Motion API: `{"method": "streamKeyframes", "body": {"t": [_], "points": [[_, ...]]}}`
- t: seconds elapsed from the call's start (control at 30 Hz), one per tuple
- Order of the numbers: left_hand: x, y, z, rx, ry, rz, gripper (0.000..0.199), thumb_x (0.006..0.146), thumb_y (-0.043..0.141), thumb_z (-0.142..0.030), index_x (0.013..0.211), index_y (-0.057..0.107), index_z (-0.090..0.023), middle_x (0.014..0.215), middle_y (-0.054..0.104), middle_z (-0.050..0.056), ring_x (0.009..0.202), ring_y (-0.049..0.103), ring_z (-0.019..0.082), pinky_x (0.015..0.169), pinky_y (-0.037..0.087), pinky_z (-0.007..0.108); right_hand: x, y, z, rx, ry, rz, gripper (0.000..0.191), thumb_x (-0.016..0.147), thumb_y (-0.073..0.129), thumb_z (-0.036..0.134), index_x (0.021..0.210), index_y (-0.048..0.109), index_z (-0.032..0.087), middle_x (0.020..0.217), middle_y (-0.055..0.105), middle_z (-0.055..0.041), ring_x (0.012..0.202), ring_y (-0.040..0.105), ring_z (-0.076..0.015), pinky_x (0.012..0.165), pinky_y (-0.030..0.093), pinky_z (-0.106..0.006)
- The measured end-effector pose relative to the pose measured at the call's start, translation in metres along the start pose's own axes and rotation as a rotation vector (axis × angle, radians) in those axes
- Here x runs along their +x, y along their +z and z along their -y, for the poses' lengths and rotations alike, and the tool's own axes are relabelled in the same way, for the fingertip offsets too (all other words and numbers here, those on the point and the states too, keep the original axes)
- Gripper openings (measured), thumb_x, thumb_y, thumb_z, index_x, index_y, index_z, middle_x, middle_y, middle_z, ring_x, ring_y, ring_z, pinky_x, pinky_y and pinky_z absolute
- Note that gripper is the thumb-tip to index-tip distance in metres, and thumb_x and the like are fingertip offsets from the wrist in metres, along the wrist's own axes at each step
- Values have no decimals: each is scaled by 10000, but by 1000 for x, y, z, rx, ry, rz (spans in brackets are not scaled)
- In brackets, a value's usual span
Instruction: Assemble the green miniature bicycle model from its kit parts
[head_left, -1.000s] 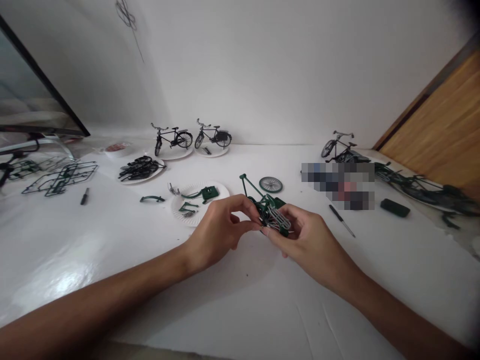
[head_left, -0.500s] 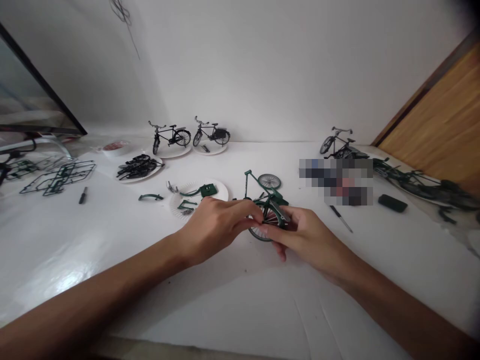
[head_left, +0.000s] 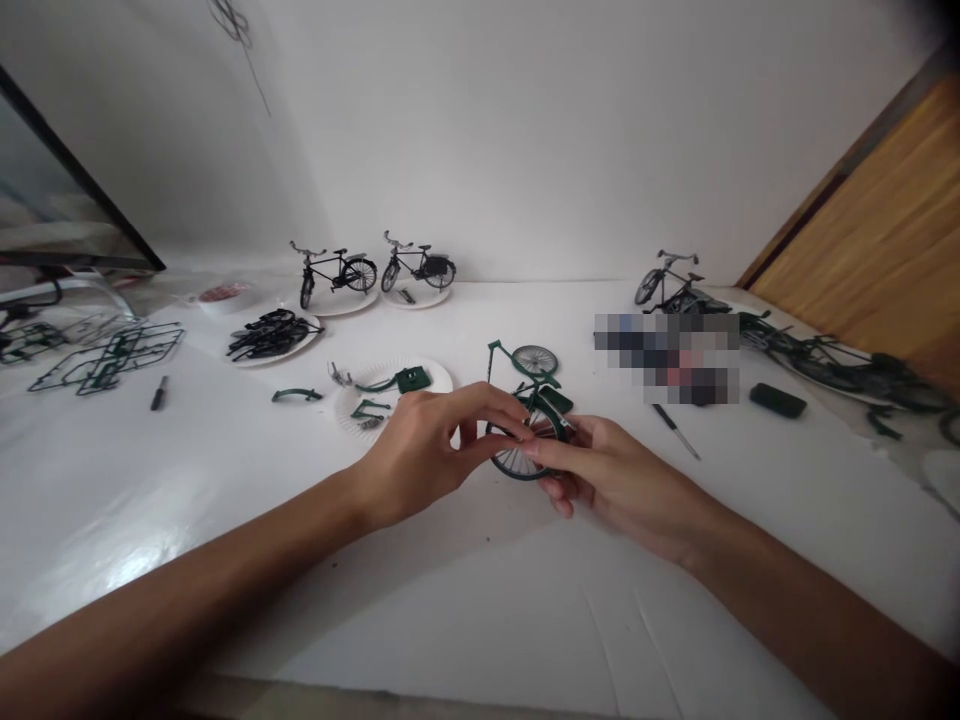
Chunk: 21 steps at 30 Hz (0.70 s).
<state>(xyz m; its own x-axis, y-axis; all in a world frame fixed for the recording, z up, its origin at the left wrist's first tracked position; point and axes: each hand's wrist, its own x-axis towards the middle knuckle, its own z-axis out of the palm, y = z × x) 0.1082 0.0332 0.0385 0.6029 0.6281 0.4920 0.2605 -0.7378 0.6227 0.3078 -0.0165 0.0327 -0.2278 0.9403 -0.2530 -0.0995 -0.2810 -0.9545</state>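
A green model bicycle frame (head_left: 491, 375) with a spoked wheel (head_left: 514, 465) at its near end is tilted up between my hands. My right hand (head_left: 611, 465) grips the wheel from the right, thumb over the spokes and fingers behind. My left hand (head_left: 424, 440) reaches in from the left, thumb and fingertips pinched together by the wheel's hub; whatever small thing they hold is hidden. Just beyond the frame lies a loose spoked wheel (head_left: 535, 360). Near my right fingers, partly covered, is a green box-like part (head_left: 556, 398).
A paper plate (head_left: 442, 375) holds green parts, with a curved green fender (head_left: 297, 395) to its left. Black model bicycles (head_left: 337, 272) stand behind. Green part frames (head_left: 112, 355) and a screwdriver (head_left: 159, 394) lie left; another screwdriver (head_left: 677, 432) and a green case (head_left: 778, 400) lie right.
My left fingers have lifted and arched slightly at the hub, opening a gap below the palm. The bicycle has turned a little in my right hand, and the view has shifted slightly.
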Motion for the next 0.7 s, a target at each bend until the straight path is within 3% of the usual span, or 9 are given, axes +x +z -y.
{"method": "streamKeyframes", "body": {"t": [0.27,0.37,0.53,0.7], "points": [[-1,1,-4,-13,-78,-31,217,867,703,-188,1066,649,-255,976,745,-44,500,430,41,508,423,186,-2,0,3,-25,31,71,181,857,700,322,910,652,156,814,550,-5,632,529,-90,514,474,-209],[-1,1,-5,-23,-77,22,155,888,668,-165,1019,666,-246,971,740,-41,489,430,34,508,412,187,-1,-1,3,-14,43,76,165,862,697,309,895,645,157,793,542,4,646,543,-95,522,481,-209],[-1,2,-5,-90,-74,74,337,907,636,-158,1231,606,-246,1027,741,-6,491,426,44,515,424,193,0,-2,5,-16,60,55,154,854,713,279,915,652,152,797,571,-2,668,569,-103,539,499,-217],[-1,1,-5,-59,-96,74,367,895,637,-125,1240,595,-244,1011,720,-28,509,416,35,523,405,180,1,-4,6,-18,62,89,168,846,730,291,892,651,150,776,592,-5,669,578,-99,573,516,-222]]}}
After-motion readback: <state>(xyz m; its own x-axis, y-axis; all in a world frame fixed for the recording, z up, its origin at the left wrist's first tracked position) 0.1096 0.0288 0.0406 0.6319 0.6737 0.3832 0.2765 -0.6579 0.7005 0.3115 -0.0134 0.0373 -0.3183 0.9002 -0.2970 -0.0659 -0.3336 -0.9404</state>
